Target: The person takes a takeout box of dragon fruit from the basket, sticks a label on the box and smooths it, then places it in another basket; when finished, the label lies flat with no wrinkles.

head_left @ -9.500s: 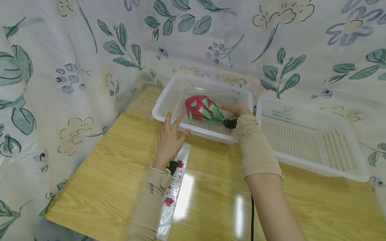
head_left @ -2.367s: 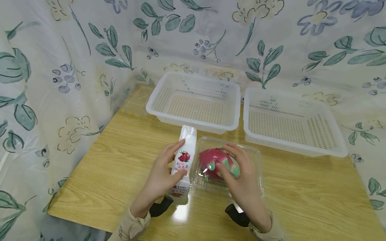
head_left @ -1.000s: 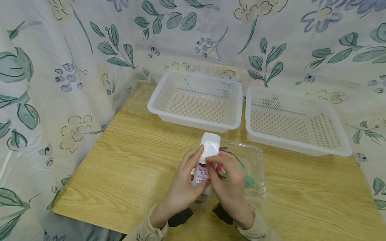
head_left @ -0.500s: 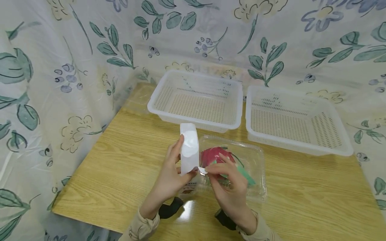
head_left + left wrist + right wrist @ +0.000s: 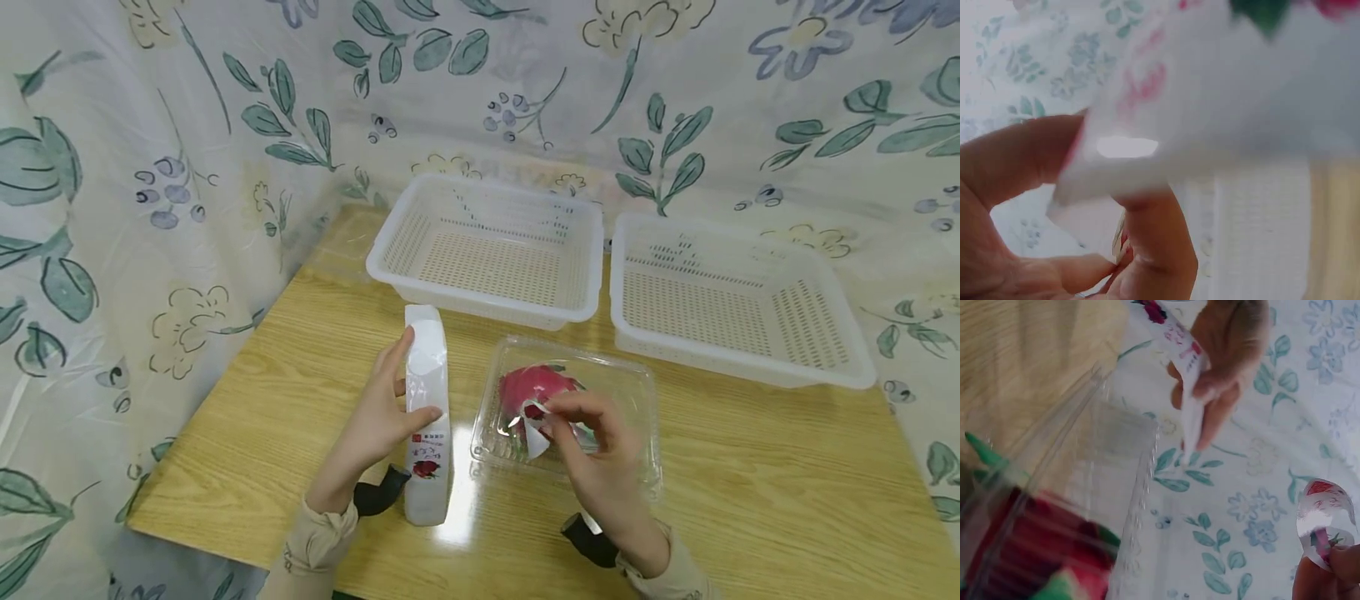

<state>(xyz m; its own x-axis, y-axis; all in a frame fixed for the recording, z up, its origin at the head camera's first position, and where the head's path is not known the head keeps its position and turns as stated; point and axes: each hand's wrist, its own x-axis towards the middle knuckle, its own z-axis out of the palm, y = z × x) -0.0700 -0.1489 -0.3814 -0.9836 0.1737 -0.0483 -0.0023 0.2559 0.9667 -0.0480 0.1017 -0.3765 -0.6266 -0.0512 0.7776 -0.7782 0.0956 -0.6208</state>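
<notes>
Light: bright, even, from overhead.
Glare: white patch on worktop point(image 5: 457, 500).
Focus: head view sharp; both wrist views blurred close up.

In the left wrist view the white label strip point(image 5: 1210, 106) fills most of the picture, so blurred that its red print cannot be read, and it hides the fingertips of the left hand point(image 5: 1016, 206) behind it. Beside the strip, the clear clamshell box point(image 5: 1072, 487) is cut off by the right wrist view's lower edge, with the dragon fruit point(image 5: 1029, 550) inside only a smear.
</notes>
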